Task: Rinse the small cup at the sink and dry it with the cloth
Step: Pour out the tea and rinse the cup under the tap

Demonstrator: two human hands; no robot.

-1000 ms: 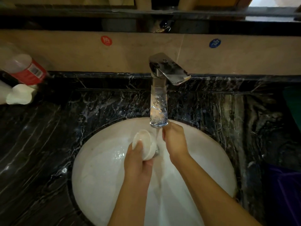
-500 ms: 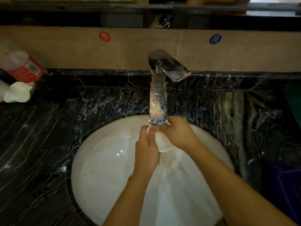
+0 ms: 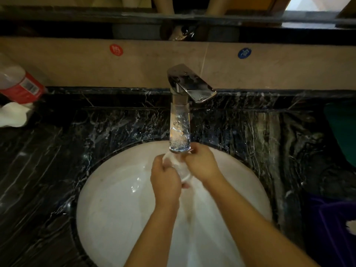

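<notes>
Change: both hands stay closed on small cup (image 3: 182, 169) under faucet (image 3: 180, 130), left hand (image 3: 165, 182) now gripping lower, right hand (image 3: 202, 164) opposite | Surface: white sink (image 3: 115, 209) in black marble tabletop (image 3: 48, 160)

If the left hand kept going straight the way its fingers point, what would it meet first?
The left hand points up and away toward the faucet spout. It already grips the small white cup; past that, likely the spout's end, though depth is unclear.

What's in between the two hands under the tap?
The small white cup sits between the left hand and the right hand, both touching it, just under the faucet spout over the white sink. The head view shows it.
</notes>
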